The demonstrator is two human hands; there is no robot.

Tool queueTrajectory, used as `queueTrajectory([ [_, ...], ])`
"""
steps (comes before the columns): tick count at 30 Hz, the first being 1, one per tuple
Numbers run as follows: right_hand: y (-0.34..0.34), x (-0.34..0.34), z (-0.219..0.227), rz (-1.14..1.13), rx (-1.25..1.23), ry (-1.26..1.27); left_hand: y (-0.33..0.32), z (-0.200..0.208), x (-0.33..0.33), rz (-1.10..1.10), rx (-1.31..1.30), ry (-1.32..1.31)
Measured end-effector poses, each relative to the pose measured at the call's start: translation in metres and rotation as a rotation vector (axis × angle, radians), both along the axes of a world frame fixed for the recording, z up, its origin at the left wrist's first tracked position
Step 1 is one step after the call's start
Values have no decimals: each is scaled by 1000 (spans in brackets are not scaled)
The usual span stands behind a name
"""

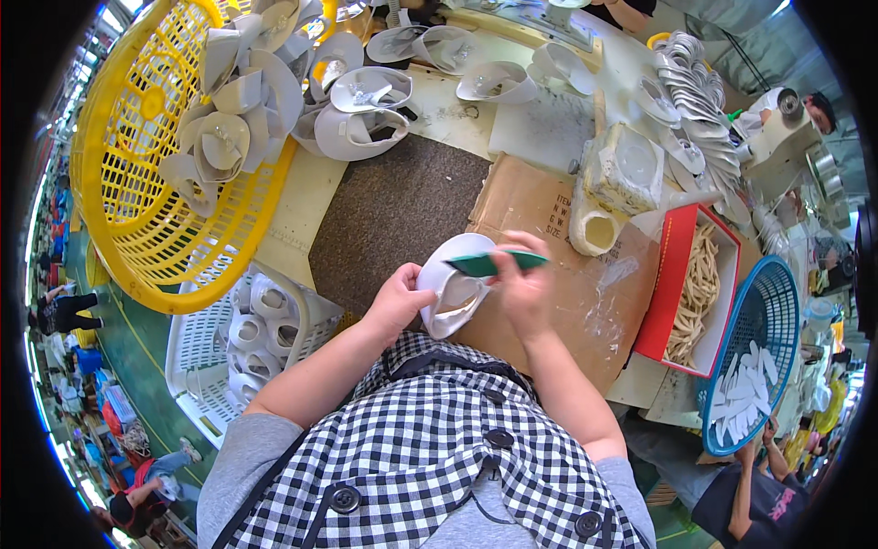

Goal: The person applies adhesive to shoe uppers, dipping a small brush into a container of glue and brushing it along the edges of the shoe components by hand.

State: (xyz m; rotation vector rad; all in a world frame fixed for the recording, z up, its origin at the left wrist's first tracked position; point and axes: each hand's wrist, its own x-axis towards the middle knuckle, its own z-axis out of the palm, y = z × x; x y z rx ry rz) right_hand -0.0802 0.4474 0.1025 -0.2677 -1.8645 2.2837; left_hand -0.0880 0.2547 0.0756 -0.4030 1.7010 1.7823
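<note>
My left hand [399, 300] grips the edge of a white, curved shoe-like piece [443, 280] with an oval opening, held just in front of my apron. Closed around a flat green tool [473, 265], my right hand [524, 291] is at the right side of that piece. The tool's pointed end crosses over the white piece; whether it touches cannot be made out. Under both hands lie a dark rough mat [393, 210] and a flattened brown cardboard sheet [526, 206].
Similar white pieces [363, 130] fill a yellow basket [151, 288] and line the far bench. A white basket [192, 343] stands below. Rightward are a glue-crusted container [624, 169], a red box [663, 293] of beige strips, and a blue basket [777, 311] of white strips. Other people work nearby.
</note>
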Motion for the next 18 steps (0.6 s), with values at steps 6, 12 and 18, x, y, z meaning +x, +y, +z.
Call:
queueTrajectory([
  [6,21,2,-74,-170,366,74,-1,-9,4,76,-60,11],
  [12,16,23,-44,-143,74,9,-10,-25,4,33,-122,-136],
  [18,18,8,-64,-69,600,440,-17,-12,17,123,-268,-12],
])
